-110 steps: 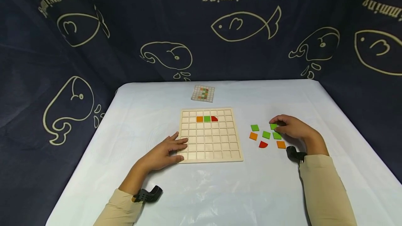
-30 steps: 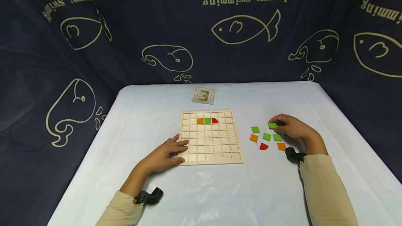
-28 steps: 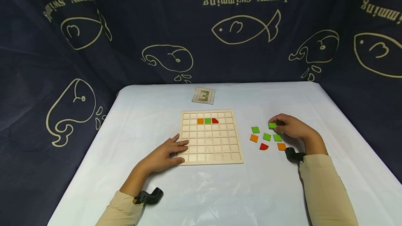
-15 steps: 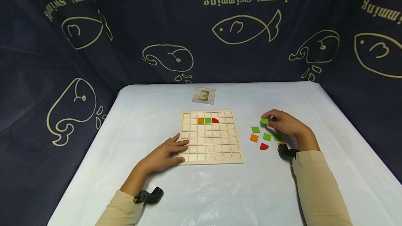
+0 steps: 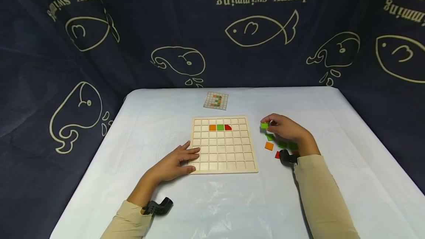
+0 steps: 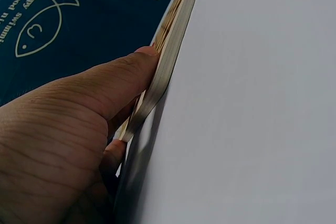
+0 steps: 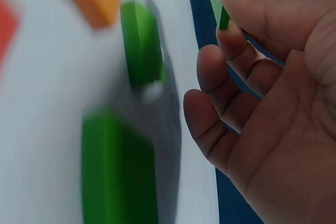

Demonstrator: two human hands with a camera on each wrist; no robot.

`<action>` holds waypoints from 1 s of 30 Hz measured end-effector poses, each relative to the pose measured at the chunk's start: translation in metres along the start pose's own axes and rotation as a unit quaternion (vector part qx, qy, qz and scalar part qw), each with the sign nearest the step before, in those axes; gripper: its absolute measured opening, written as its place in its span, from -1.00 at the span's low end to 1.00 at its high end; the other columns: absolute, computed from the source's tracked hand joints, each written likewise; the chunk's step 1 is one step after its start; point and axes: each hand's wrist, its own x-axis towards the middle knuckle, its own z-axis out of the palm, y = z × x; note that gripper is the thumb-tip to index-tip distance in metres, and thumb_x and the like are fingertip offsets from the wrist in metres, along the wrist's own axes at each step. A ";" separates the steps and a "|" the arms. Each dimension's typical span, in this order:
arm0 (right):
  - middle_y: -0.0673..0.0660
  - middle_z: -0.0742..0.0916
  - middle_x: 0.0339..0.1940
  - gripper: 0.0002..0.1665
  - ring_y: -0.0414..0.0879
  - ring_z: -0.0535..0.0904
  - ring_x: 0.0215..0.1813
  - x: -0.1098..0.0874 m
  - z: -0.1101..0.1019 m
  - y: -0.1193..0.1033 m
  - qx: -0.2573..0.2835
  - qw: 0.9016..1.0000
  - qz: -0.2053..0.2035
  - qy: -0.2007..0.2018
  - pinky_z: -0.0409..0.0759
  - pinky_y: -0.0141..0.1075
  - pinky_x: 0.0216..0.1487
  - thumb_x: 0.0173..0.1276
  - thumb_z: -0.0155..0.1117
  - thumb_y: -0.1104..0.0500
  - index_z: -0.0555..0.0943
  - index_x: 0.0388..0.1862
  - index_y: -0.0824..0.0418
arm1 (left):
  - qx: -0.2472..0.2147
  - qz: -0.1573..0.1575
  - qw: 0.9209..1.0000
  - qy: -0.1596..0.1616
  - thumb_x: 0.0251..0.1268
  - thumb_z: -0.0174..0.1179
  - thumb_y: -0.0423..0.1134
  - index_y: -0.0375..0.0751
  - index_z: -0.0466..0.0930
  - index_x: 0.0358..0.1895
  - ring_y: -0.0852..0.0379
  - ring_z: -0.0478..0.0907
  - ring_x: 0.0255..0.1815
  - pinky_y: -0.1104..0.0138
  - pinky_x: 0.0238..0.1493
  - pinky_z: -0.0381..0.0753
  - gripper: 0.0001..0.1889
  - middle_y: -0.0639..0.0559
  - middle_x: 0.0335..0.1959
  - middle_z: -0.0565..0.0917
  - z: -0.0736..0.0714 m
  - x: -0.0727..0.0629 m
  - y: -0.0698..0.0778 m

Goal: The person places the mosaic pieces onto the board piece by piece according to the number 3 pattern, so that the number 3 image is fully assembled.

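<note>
My right hand pinches a green square tile between thumb and fingertips, above the table just right of the board. The right wrist view shows the same green tile held on edge, clear of the tabletop. My left hand rests with spread fingers on the lower left corner of the wooden grid board. In the left wrist view its thumb lies against the board's edge. Near the board's top, a row holds an orange square, a green square and a red quarter-round tile.
Beneath the right hand and wrist lie loose tiles: an orange square, a green square and several others, partly covered. A small card with a coloured grid pattern lies behind the board. A dark printed cloth hangs behind the white table.
My right hand has lifted the green tile from the far right of the loose tiles and carried it left towards the board. The left hand has stayed in place.
</note>
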 end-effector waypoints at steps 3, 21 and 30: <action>0.20 0.61 0.13 -0.65 0.08 0.45 0.03 0.006 0.005 -0.008 0.003 1.000 -0.012 -0.006 0.46 -0.08 0.04 0.46 0.16 0.30 0.57 0.19 0.26 | 0.004 0.003 1.000 -0.001 0.34 0.31 -0.04 -0.23 0.54 0.31 -0.16 -0.09 0.59 -0.17 0.50 -0.15 -0.45 0.07 0.45 0.38 0.000 0.000 0.000; 0.12 0.60 0.11 -0.64 0.05 0.46 0.06 0.040 0.040 -0.052 0.039 0.998 -0.038 -0.043 0.47 -0.07 0.03 0.47 0.16 0.27 0.58 0.21 0.17 | 0.012 0.001 1.000 0.000 0.34 0.31 -0.07 -0.23 0.55 0.30 -0.16 -0.08 0.59 -0.15 0.51 -0.15 -0.47 0.06 0.44 0.39 -0.001 0.001 0.002; 0.13 0.59 0.09 -0.63 0.03 0.47 0.04 0.049 0.052 -0.063 0.036 0.995 -0.061 -0.071 0.48 -0.08 0.05 0.51 0.13 0.26 0.54 0.26 0.17 | 0.014 -0.002 1.000 0.000 0.34 0.31 -0.05 -0.21 0.55 0.31 -0.15 -0.09 0.59 -0.15 0.51 -0.15 -0.47 0.07 0.44 0.39 0.000 0.001 0.001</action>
